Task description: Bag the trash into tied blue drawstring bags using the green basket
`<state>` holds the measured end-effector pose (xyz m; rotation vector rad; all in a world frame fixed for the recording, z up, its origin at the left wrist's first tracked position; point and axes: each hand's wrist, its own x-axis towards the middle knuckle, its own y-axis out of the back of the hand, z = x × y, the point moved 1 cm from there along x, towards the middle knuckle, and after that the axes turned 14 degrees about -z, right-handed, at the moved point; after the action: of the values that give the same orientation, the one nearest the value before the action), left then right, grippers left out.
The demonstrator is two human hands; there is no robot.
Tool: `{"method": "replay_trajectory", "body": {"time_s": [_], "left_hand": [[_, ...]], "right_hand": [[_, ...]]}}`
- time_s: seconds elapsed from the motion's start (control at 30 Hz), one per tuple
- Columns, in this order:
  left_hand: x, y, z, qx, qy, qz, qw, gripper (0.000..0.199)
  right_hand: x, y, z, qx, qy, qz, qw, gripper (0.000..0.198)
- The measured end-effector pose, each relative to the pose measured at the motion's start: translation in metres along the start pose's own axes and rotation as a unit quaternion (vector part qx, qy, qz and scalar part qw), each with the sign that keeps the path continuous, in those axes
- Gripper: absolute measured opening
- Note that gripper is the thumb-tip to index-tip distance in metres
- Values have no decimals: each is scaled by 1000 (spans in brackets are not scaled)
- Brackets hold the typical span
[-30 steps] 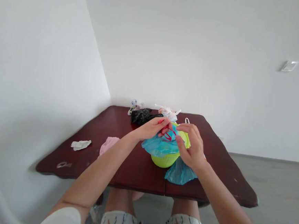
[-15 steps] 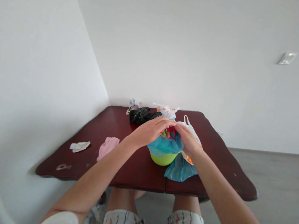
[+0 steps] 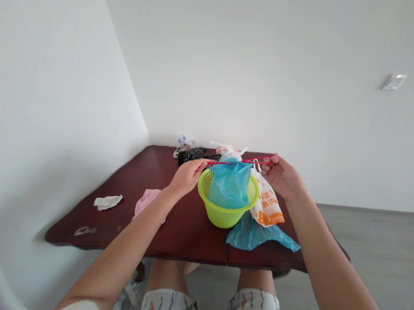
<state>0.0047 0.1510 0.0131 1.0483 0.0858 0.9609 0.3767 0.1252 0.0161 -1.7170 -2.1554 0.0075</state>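
Note:
A blue plastic bag (image 3: 229, 186) stands inside a lime-green perforated basket (image 3: 223, 217), its top gathered together. Red drawstrings (image 3: 251, 161) run out of the bag's mouth to both sides and are pulled taut. My left hand (image 3: 188, 176) is closed on the string at the left, above the basket's rim. To the right, my right hand (image 3: 280, 174) pinches the other end of the string. Another blue plastic bag (image 3: 254, 234) lies flat at the basket's right foot. Beside it is a white bag with orange print (image 3: 266, 200).
On the dark red table (image 3: 193, 242), a black plastic bag (image 3: 191, 156) and a white bag (image 3: 229, 151) lie near the wall. A pink cloth-like piece (image 3: 147, 201) and a crumpled white piece (image 3: 107, 202) are on the left. A switch plate (image 3: 394, 82) is on the wall.
My hands have moved apart from over the basket, drawing the red strings out sideways. The blue bag's top has left the basket rim and is gathered up, so the green rim shows.

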Motion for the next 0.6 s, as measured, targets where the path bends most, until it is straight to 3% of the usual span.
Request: {"method": "replay_trajectory", "body": {"time_s": [0.13, 0.33, 0.5, 0.57, 0.6], "left_hand": [[-25, 2, -27, 35, 53, -28, 998, 53], [-49, -11, -39, -10, 66, -69, 995, 57], [-47, -6, -26, -47, 62, -63, 995, 55], [-38, -5, -10, -51, 23, -41, 998, 47], [-31, -8, -1, -44, -7, -41, 998, 52]], "right_hand": [[-11, 33, 10, -15, -91, -6, 996, 66], [-25, 36, 43, -67, -112, 29, 991, 67], [-31, 24, 31, -115, -70, 45, 990, 65], [-33, 14, 19, -130, -54, 34, 990, 60], [-34, 8, 14, -139, -43, 26, 989, 58]]}}
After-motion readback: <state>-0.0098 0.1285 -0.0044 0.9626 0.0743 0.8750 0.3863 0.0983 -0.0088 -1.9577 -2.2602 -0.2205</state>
